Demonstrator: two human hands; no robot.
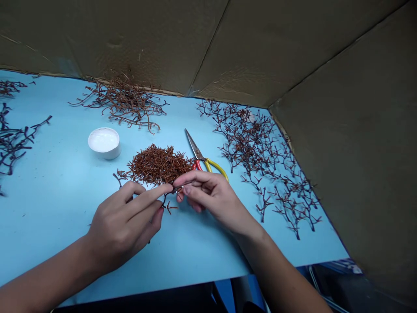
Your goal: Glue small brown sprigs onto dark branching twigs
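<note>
My left hand (pixel 125 219) is closed on a dark branched twig (pixel 165 199), whose tips carry short brown sprigs and show beyond my fingers. Its index fingertip meets the fingers of my right hand (pixel 211 193). Between thumb and fingers, the right hand pinches a small brown sprig (pixel 179 189) with a white end, touching or very near the twig; the contact itself is partly hidden. Just behind both hands lies a heap of short brown sprigs (pixel 159 164). Scissors (pixel 198 153) with one red and one yellow handle lie beside the heap, blades pointing away.
A shallow white cup (pixel 104 142) of white paste stands left of the heap. Thin brown stems (pixel 125 102) are piled at the back. Many branched twigs (pixel 244 134) spread over the right side, and bare dark twigs (pixel 14 141) lie far left. Cardboard walls (pixel 156 43) border the blue tabletop (pixel 52 208).
</note>
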